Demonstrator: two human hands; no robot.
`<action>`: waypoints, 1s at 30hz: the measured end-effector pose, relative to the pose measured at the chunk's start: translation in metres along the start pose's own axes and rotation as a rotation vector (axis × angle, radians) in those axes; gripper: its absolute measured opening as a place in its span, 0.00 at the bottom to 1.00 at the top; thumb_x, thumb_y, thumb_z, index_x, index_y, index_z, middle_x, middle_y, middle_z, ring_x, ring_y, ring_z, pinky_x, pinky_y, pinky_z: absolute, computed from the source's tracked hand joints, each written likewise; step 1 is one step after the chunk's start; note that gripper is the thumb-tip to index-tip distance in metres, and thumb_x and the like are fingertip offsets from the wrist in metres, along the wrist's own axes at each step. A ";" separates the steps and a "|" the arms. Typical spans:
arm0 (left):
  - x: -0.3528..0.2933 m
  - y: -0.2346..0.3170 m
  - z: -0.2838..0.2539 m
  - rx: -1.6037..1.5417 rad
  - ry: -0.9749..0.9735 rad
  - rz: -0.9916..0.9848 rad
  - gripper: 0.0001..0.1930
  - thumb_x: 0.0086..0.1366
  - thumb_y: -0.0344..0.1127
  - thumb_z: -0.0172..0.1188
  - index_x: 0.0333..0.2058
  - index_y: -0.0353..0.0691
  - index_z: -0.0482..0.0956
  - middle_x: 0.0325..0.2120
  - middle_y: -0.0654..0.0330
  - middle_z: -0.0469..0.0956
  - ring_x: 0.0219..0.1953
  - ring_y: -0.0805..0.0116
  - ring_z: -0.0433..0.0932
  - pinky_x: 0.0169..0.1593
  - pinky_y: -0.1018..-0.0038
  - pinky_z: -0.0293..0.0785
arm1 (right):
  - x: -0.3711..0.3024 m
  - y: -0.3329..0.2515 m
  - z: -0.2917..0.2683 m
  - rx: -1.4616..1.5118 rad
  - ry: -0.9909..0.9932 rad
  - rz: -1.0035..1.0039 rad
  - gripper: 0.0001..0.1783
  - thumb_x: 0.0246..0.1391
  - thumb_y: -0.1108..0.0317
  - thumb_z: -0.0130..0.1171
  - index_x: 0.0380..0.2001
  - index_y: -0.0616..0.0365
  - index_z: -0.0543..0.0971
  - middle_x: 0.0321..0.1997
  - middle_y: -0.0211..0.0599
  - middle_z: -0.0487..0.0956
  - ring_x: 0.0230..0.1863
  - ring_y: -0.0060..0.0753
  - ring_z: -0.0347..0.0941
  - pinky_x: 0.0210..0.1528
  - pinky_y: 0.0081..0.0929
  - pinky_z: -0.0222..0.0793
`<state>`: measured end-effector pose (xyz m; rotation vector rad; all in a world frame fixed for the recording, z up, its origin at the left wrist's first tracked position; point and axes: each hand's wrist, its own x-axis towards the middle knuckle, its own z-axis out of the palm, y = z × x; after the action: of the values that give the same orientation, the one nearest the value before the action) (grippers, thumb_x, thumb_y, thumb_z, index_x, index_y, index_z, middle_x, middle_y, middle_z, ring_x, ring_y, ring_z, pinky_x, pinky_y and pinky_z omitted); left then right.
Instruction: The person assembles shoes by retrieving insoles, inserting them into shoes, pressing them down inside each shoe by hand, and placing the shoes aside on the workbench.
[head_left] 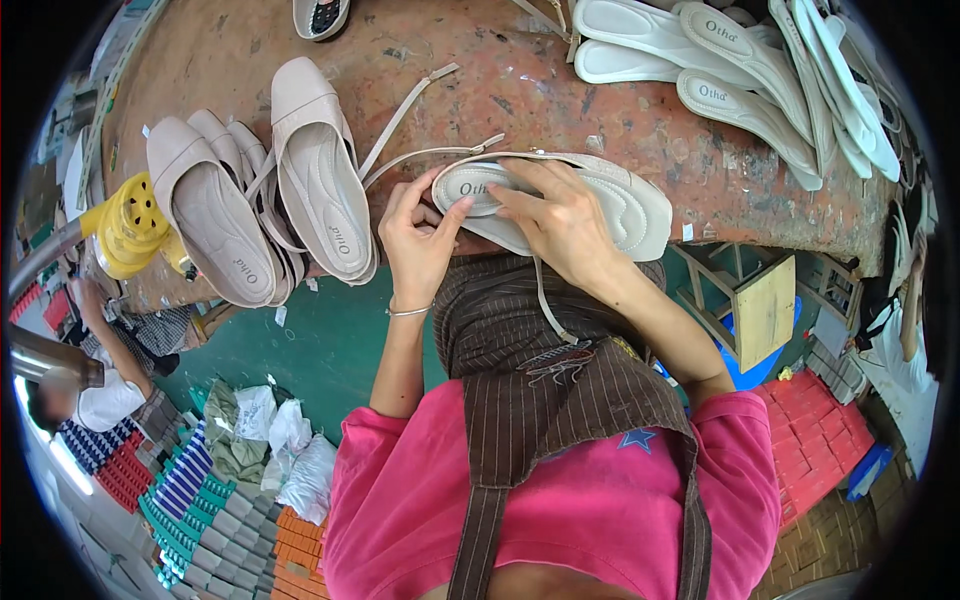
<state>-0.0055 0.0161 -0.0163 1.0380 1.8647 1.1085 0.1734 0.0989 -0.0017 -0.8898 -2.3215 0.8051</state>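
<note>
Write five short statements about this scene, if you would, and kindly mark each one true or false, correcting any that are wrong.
1. The left hand and the right hand are both touching the same pale shoe. True.
2. A bracelet circles the right wrist. False: it circles the left wrist.
3. Several beige shoes stand on the table to the left of the left hand. True.
4. A pile of white insoles lies at the table's left end. False: it lies toward the right.
5. The striped apron is dark brown. True.
</note>
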 end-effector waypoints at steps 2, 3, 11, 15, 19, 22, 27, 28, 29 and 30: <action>0.004 0.000 0.003 0.003 0.019 -0.002 0.19 0.60 0.25 0.68 0.50 0.30 0.77 0.37 0.64 0.71 0.22 0.85 0.72 0.19 0.85 0.72 | 0.000 0.001 0.001 -0.034 -0.031 -0.020 0.17 0.42 0.72 0.64 0.39 0.60 0.84 0.50 0.45 0.78 0.50 0.46 0.75 0.53 0.38 0.72; 0.006 0.000 0.004 0.043 0.044 0.001 0.16 0.60 0.26 0.68 0.47 0.30 0.78 0.34 0.65 0.73 0.21 0.85 0.72 0.18 0.85 0.71 | 0.000 0.002 0.002 -0.071 -0.046 -0.043 0.17 0.43 0.72 0.63 0.40 0.61 0.84 0.52 0.45 0.77 0.51 0.45 0.74 0.54 0.39 0.72; 0.020 -0.002 0.013 -0.136 0.141 -0.157 0.06 0.62 0.28 0.65 0.35 0.30 0.82 0.20 0.64 0.77 0.17 0.84 0.70 0.20 0.82 0.63 | 0.015 0.009 0.009 -0.024 -0.244 -0.362 0.21 0.46 0.69 0.59 0.47 0.61 0.81 0.61 0.44 0.74 0.63 0.43 0.68 0.65 0.37 0.65; 0.022 -0.003 0.013 -0.048 0.140 -0.064 0.05 0.63 0.28 0.63 0.31 0.31 0.81 0.18 0.65 0.76 0.16 0.83 0.66 0.20 0.79 0.61 | 0.004 0.001 -0.002 -0.133 -0.285 -0.227 0.22 0.48 0.67 0.57 0.48 0.59 0.81 0.62 0.43 0.75 0.66 0.42 0.68 0.69 0.38 0.60; 0.017 0.004 0.013 0.182 0.151 -0.022 0.08 0.63 0.32 0.63 0.29 0.33 0.80 0.13 0.60 0.71 0.15 0.77 0.64 0.20 0.72 0.61 | -0.014 -0.007 -0.020 -0.380 -0.190 -0.089 0.20 0.44 0.72 0.56 0.43 0.63 0.83 0.53 0.44 0.80 0.61 0.39 0.72 0.71 0.40 0.55; 0.001 0.015 0.016 0.370 0.054 0.093 0.13 0.69 0.33 0.56 0.26 0.32 0.75 0.10 0.61 0.70 0.12 0.77 0.70 0.17 0.73 0.64 | -0.011 0.003 -0.034 -0.270 -0.069 -0.003 0.20 0.35 0.74 0.60 0.38 0.61 0.83 0.45 0.42 0.82 0.57 0.43 0.75 0.70 0.46 0.55; -0.055 0.039 0.046 0.516 -0.273 0.168 0.13 0.60 0.38 0.65 0.22 0.38 0.75 0.14 0.54 0.76 0.16 0.56 0.76 0.23 0.64 0.71 | 0.013 0.040 -0.069 -0.436 0.490 0.336 0.11 0.47 0.70 0.63 0.35 0.63 0.82 0.39 0.42 0.80 0.46 0.46 0.77 0.56 0.38 0.68; -0.063 0.044 0.054 0.530 -0.255 0.249 0.13 0.60 0.40 0.65 0.21 0.41 0.75 0.13 0.57 0.75 0.15 0.55 0.75 0.22 0.63 0.69 | 0.011 0.043 -0.078 -0.141 0.487 0.377 0.11 0.47 0.70 0.63 0.35 0.63 0.82 0.39 0.43 0.80 0.45 0.46 0.77 0.54 0.37 0.69; -0.068 0.048 0.059 0.592 -0.241 0.329 0.15 0.60 0.40 0.66 0.19 0.41 0.74 0.14 0.58 0.75 0.15 0.57 0.75 0.22 0.65 0.69 | 0.009 0.043 -0.084 -0.028 0.499 0.445 0.12 0.48 0.69 0.64 0.36 0.63 0.82 0.39 0.43 0.79 0.45 0.47 0.77 0.52 0.35 0.71; -0.073 0.052 0.063 0.591 -0.254 0.444 0.13 0.59 0.40 0.66 0.21 0.41 0.75 0.17 0.59 0.77 0.20 0.60 0.77 0.23 0.68 0.69 | 0.001 0.038 -0.092 0.073 0.346 0.437 0.14 0.46 0.70 0.65 0.38 0.61 0.81 0.40 0.45 0.79 0.45 0.48 0.77 0.49 0.34 0.72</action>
<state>0.0939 -0.0125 0.0207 1.9032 1.8346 0.6034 0.2476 0.1534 0.0356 -1.4080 -1.8116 0.8226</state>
